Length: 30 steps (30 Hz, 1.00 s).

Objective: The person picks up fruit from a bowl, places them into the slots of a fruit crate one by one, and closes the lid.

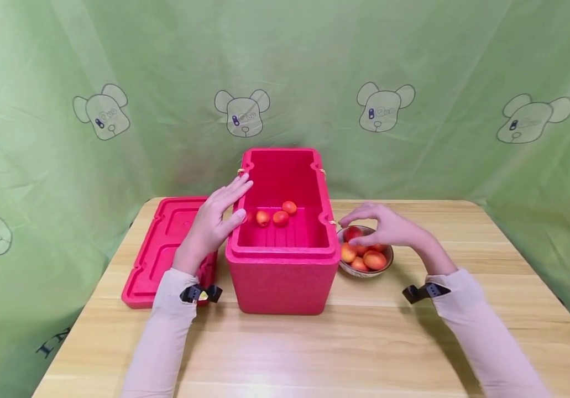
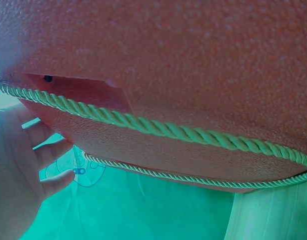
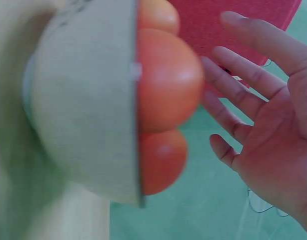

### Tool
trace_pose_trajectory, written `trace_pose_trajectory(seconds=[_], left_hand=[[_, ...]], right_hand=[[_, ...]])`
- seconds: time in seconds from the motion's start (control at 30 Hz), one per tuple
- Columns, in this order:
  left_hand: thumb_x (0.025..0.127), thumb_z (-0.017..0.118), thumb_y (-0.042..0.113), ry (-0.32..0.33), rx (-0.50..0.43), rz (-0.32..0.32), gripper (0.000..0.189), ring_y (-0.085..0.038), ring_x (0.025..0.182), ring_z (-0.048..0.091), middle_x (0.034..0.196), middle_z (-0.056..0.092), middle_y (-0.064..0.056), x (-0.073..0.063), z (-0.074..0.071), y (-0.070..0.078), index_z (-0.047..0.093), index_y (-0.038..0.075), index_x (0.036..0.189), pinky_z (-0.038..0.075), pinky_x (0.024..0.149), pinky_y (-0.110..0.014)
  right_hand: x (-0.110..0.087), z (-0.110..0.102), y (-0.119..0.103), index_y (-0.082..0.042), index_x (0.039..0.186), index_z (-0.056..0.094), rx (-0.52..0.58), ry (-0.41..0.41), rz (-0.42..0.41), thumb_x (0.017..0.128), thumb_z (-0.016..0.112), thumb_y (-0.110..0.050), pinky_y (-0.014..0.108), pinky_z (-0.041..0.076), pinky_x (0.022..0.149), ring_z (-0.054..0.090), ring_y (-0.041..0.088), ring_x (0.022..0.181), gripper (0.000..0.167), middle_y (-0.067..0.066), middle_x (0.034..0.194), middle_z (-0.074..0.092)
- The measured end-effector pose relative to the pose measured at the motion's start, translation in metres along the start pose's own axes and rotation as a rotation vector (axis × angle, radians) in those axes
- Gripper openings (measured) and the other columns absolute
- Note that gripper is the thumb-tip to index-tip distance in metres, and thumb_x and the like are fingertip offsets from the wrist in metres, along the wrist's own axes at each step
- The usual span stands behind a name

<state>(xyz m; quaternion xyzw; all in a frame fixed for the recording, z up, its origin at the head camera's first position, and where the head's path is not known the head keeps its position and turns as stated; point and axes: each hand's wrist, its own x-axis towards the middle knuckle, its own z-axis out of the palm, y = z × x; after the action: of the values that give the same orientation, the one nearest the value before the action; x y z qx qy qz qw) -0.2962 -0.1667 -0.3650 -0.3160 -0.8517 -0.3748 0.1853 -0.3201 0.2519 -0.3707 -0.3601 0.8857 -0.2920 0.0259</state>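
Red-orange fruits (image 1: pixel 375 260) sit heaped in the bowl (image 3: pixel 88 105), just right of the red box (image 1: pixel 282 284) and below my right hand (image 1: pixel 386 225), the nearer one; its fingers are loosely spread and hold nothing, though whether a tip touches I cannot tell. My left hand (image 1: pixel 212 216) rests straight-fingered on the box's left rim. Loose fruits (image 1: pixel 280 218) lie inside the box; left of it, a red lid (image 1: pixel 183 224) rests on the tabletop (image 1: pixel 275 356).
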Motion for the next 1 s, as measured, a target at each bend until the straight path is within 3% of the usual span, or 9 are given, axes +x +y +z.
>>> trace_pose_trajectory(seconds=[0.27,0.4,0.63,1.0], left_hand=[[0.095,0.053,0.037,0.001,-0.002,0.009,0.063,-0.017,0.154,0.033,0.166,0.035,0.002,-0.002,0.001,0.001,0.042,0.024,0.157,0.026,0.125,-0.055],[0.096,0.052,0.04,0.001,-0.003,0.009,0.063,-0.017,0.154,0.033,0.166,0.035,0.002,-0.002,-0.001,0.002,0.042,0.024,0.157,0.026,0.125,-0.055],[0.096,0.052,0.037,0.003,0.004,0.003,0.063,-0.017,0.154,0.033,0.166,0.036,0.002,-0.002,-0.002,0.001,0.043,0.024,0.156,0.025,0.125,-0.054],[0.096,0.052,0.039,0.01,-0.008,0.006,0.063,-0.018,0.154,0.033,0.166,0.035,0.002,0.001,0.001,-0.002,0.043,0.023,0.156,0.027,0.124,-0.056]], right_hand=[[-0.004,0.016,0.006,-0.008,0.113,0.077,-0.007,-0.02,-0.074,0.076,0.09,-0.019,0.042,0.046,0.09,0.059,0.025,0.104,0.041,0.006,0.11,0.077],[-0.004,0.018,0.005,-0.011,0.114,0.078,0.008,-0.033,-0.046,0.077,0.089,-0.02,0.038,0.045,0.092,0.058,0.022,0.107,0.04,0.004,0.111,0.077],[-0.002,0.02,0.005,-0.016,0.114,0.078,0.004,-0.078,-0.067,0.075,0.091,-0.022,0.038,0.049,0.093,0.059,0.021,0.107,0.041,0.001,0.109,0.076],[0.0,0.023,0.007,-0.019,0.105,0.08,-0.082,-0.056,-0.069,0.074,0.091,-0.02,0.044,0.049,0.093,0.062,0.024,0.107,0.033,-0.003,0.107,0.074]])
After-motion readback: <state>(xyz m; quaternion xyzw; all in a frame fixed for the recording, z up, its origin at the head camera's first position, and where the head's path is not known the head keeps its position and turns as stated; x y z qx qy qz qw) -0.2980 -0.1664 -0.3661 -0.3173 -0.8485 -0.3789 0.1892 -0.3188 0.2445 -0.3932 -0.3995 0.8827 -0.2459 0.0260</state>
